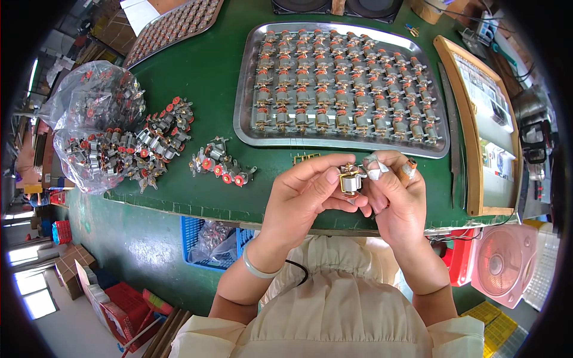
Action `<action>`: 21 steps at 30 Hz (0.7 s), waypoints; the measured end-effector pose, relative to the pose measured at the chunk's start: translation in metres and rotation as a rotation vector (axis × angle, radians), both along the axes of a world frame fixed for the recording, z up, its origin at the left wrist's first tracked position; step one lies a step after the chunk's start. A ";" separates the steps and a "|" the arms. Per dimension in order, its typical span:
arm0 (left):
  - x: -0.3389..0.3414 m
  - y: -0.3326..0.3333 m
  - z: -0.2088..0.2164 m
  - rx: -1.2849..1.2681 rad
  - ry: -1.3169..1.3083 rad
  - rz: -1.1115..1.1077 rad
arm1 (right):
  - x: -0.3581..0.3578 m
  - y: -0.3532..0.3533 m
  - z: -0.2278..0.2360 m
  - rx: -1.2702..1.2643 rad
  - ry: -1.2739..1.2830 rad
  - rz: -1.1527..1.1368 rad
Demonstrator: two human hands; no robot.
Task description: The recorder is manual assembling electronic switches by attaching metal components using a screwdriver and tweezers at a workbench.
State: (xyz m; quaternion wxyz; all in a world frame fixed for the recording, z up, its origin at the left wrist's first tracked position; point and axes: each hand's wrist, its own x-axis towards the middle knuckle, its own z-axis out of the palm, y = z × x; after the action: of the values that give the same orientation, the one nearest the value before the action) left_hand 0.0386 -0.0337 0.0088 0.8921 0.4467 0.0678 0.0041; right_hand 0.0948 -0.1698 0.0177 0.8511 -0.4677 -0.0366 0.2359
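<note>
My left hand (304, 194) pinches a small electrical part (352, 182) between thumb and fingers, above the table's near edge. The part has a silver metal body, a brass-coloured frame and a reddish disc at its lower end. Close against its right side is my right hand (399, 200), its thumb and fingers pressed together; whatever lies between those fingertips is hidden. Pale wrapping covers the right fingertips. Just beyond my left fingers lies a small brass-coloured strip (306, 159). Several similar parts with red discs (224, 167) lie loose to the left of my hands.
A metal tray (241, 113) with rows of such parts stands beyond my hands on the green table (206, 77). Left are a clear plastic bag (62, 116) of parts and another tray (132, 58). A wooden-framed board (476, 134) stands right. Below the edge is a blue basket (192, 238).
</note>
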 end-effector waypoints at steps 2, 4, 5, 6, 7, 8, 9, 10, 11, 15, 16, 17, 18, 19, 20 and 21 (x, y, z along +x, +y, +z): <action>0.000 0.000 0.001 0.005 -0.004 0.001 | -0.001 0.000 0.001 -0.012 -0.021 -0.017; -0.001 0.000 0.001 0.009 -0.008 0.000 | -0.002 0.000 -0.001 -0.012 -0.012 -0.022; -0.001 0.000 0.001 0.006 -0.009 -0.006 | -0.002 -0.001 -0.002 -0.013 -0.002 -0.027; -0.001 0.000 0.002 0.003 -0.009 -0.012 | -0.001 -0.002 -0.002 -0.012 -0.002 -0.027; -0.001 0.000 0.002 0.003 -0.010 -0.012 | -0.001 -0.004 -0.002 -0.010 0.007 -0.017; -0.001 0.000 0.002 0.005 -0.001 -0.007 | 0.000 -0.005 -0.002 -0.008 0.017 -0.006; -0.001 0.000 0.002 0.007 0.008 -0.001 | 0.000 -0.007 -0.003 -0.009 0.017 -0.006; -0.001 0.000 0.002 0.007 0.007 -0.002 | 0.001 -0.009 -0.002 -0.007 0.035 0.003; 0.000 0.000 0.001 0.012 0.004 0.006 | 0.001 -0.010 -0.002 -0.007 0.054 0.012; 0.001 -0.001 0.001 0.024 -0.006 0.039 | -0.005 -0.014 -0.002 -0.180 -0.104 0.070; 0.001 -0.003 0.001 0.023 -0.006 0.037 | -0.008 -0.014 -0.003 -0.200 -0.117 0.105; 0.002 -0.004 0.002 0.024 -0.017 0.061 | -0.010 -0.013 -0.005 -0.222 -0.184 0.106; 0.002 -0.006 0.002 0.025 -0.029 0.085 | -0.012 -0.011 -0.007 -0.245 -0.251 0.107; 0.002 -0.007 0.003 0.026 -0.029 0.084 | -0.014 -0.009 -0.008 -0.244 -0.252 0.106; 0.002 -0.009 0.004 0.062 -0.039 0.126 | -0.016 -0.007 -0.008 -0.311 -0.371 0.069; 0.002 -0.011 0.005 0.097 -0.049 0.167 | -0.017 -0.006 -0.009 -0.378 -0.490 0.031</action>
State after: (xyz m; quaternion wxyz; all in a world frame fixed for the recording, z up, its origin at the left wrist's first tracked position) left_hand 0.0401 -0.0446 0.0142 0.8673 0.4820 0.0827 0.0926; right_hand 0.0782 -0.1755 0.0087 0.7112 -0.6599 -0.2032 0.1319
